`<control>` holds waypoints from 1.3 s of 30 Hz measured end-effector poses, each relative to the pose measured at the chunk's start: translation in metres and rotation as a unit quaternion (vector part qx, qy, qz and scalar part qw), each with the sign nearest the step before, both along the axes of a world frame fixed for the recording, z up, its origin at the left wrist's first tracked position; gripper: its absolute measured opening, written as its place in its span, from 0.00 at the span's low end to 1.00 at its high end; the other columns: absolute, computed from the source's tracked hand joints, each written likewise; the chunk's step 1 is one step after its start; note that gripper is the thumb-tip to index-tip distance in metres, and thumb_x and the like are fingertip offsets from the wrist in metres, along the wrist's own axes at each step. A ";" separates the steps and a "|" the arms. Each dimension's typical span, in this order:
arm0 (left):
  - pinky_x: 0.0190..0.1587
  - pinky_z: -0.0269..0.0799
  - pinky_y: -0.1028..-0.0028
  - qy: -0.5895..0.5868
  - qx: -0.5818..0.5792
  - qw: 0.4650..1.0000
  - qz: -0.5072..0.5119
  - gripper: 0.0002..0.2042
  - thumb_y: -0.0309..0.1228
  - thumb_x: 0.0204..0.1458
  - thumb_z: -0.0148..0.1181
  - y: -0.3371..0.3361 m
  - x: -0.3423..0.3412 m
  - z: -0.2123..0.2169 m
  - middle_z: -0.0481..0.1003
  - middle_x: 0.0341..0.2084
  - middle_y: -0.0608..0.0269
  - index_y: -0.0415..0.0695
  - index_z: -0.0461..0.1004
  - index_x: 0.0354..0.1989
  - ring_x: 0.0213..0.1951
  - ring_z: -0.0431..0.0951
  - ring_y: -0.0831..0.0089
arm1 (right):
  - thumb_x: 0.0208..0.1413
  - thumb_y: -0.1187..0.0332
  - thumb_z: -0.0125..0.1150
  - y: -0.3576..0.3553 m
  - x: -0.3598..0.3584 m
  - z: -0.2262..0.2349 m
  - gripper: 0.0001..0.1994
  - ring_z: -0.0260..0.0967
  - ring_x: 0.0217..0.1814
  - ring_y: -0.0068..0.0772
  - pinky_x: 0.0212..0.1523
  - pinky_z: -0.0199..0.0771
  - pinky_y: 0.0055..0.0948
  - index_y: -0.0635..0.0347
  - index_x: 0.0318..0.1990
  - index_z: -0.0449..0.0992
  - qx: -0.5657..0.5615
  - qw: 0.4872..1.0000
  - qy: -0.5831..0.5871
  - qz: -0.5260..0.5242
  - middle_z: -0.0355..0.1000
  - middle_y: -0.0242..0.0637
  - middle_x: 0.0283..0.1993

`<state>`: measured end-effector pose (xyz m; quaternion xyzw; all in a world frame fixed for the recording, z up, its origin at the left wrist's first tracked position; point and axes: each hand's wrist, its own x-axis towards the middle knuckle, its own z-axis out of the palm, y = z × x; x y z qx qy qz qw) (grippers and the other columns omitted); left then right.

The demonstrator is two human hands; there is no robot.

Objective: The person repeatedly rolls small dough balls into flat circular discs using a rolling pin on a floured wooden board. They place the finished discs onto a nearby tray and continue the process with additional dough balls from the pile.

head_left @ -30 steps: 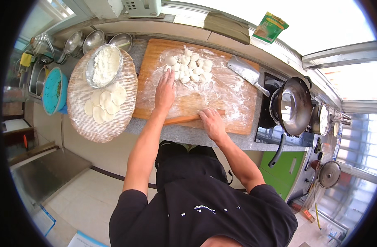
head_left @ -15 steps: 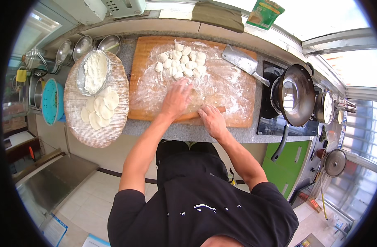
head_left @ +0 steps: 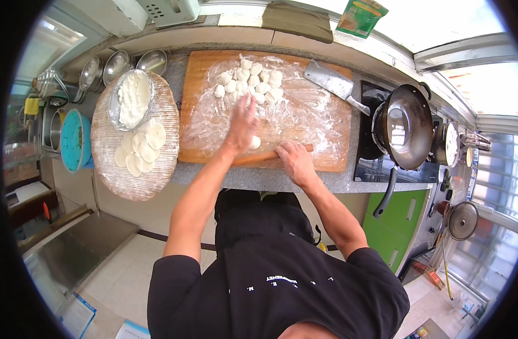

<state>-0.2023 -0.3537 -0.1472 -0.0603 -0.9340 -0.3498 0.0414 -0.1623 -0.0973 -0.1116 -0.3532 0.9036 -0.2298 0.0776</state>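
My left hand (head_left: 243,125) is stretched over a floured wooden board (head_left: 205,133), fingers extended and touching or just above the near edge of a cluster of white dough pieces (head_left: 253,79). Beside its wrist, a single dough piece (head_left: 254,142) lies apart, close to the rolling pin (head_left: 259,159). My right hand (head_left: 296,161) is closed over the right part of that wooden pin, which lies along the board's near edge. A cleaver (head_left: 329,79) rests on the board's far right corner.
To the left, a floured round board (head_left: 109,164) bears a glass bowl of flour (head_left: 133,100) and several flat dough wrappers (head_left: 140,148). A turquoise basin (head_left: 72,141) stands further left. On the right, a wok (head_left: 414,144) sits on the stove, its handle pointing toward me.
My left hand has moved slightly left and away from me, toward the dough cluster. The single dough piece near the rolling pin now shows. My right hand stays on the pin.
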 end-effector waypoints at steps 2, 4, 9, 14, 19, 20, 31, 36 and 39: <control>0.84 0.43 0.45 -0.021 0.076 0.995 0.053 0.37 0.55 0.71 0.47 -0.027 0.007 0.022 0.51 0.82 0.47 0.45 0.55 0.82 0.82 0.48 0.48 | 0.62 0.71 0.58 -0.004 0.000 0.009 0.15 0.73 0.64 0.49 0.66 0.71 0.45 0.60 0.56 0.79 0.005 0.999 -0.008 -0.041 0.75 0.43 0.57; 0.84 0.41 0.45 -0.065 0.034 0.995 0.073 0.36 0.54 0.73 0.43 -0.045 0.027 0.039 0.52 0.81 0.46 0.44 0.56 0.82 0.82 0.49 0.47 | 0.64 0.71 0.58 -0.009 -0.002 0.015 0.14 0.73 0.65 0.50 0.66 0.71 0.45 0.60 0.55 0.79 0.021 0.997 -0.032 -0.071 0.75 0.42 0.56; 0.83 0.42 0.45 -0.058 -0.231 0.966 0.098 0.34 0.51 0.74 0.43 -0.021 0.059 0.010 0.54 0.81 0.46 0.43 0.57 0.81 0.82 0.50 0.48 | 0.70 0.57 0.58 -0.034 -0.009 0.005 0.27 0.58 0.82 0.48 0.79 0.58 0.47 0.60 0.71 0.70 0.063 0.997 0.034 -0.041 0.64 0.46 0.76; 0.84 0.40 0.46 0.042 -0.206 0.962 0.175 0.34 0.51 0.74 0.43 -0.041 -0.010 -0.010 0.54 0.81 0.46 0.44 0.55 0.82 0.83 0.48 0.49 | 0.72 0.38 0.47 -0.082 -0.079 -0.003 0.44 0.41 0.91 0.45 0.87 0.41 0.50 0.61 0.84 0.50 0.131 0.983 0.052 -0.118 0.46 0.45 0.88; 0.84 0.38 0.46 -0.004 -0.238 0.965 0.110 0.38 0.54 0.73 0.44 -0.039 0.020 -0.012 0.53 0.81 0.47 0.46 0.48 0.84 0.83 0.47 0.51 | 0.68 0.37 0.55 -0.073 -0.047 -0.001 0.48 0.41 0.90 0.50 0.87 0.41 0.53 0.63 0.83 0.52 0.148 0.986 0.015 -0.080 0.47 0.48 0.88; 0.84 0.38 0.46 -0.028 -0.244 0.966 0.084 0.38 0.55 0.73 0.45 -0.036 0.038 -0.010 0.54 0.81 0.47 0.46 0.48 0.84 0.83 0.47 0.51 | 0.67 0.39 0.57 -0.068 -0.027 0.007 0.48 0.41 0.90 0.52 0.87 0.40 0.54 0.63 0.83 0.51 0.147 0.987 -0.026 -0.065 0.47 0.49 0.88; 0.60 0.77 0.59 -0.105 -0.070 0.969 -0.212 0.28 0.37 0.54 0.76 -0.026 0.037 0.043 0.78 0.56 0.54 0.49 0.79 0.64 0.57 0.80 0.54 | 0.60 0.70 0.60 -0.048 -0.009 -0.014 0.21 0.71 0.63 0.46 0.64 0.72 0.41 0.61 0.61 0.77 0.045 0.998 0.001 -0.040 0.73 0.40 0.59; 0.49 0.81 0.60 -0.150 0.097 0.984 -0.003 0.10 0.28 0.63 0.65 -0.023 0.039 0.019 0.84 0.38 0.49 0.38 0.83 0.50 0.42 0.85 0.52 | 0.59 0.72 0.59 -0.031 -0.010 -0.001 0.18 0.73 0.56 0.45 0.59 0.73 0.42 0.59 0.57 0.79 0.025 1.000 0.012 0.005 0.73 0.38 0.53; 0.48 0.80 0.55 -0.256 0.086 0.950 0.154 0.12 0.33 0.68 0.62 -0.024 0.049 0.012 0.86 0.34 0.46 0.34 0.83 0.48 0.40 0.85 0.46 | 0.59 0.72 0.62 -0.020 -0.003 0.000 0.17 0.74 0.56 0.45 0.57 0.74 0.43 0.57 0.56 0.80 -0.004 1.000 0.025 0.002 0.74 0.37 0.54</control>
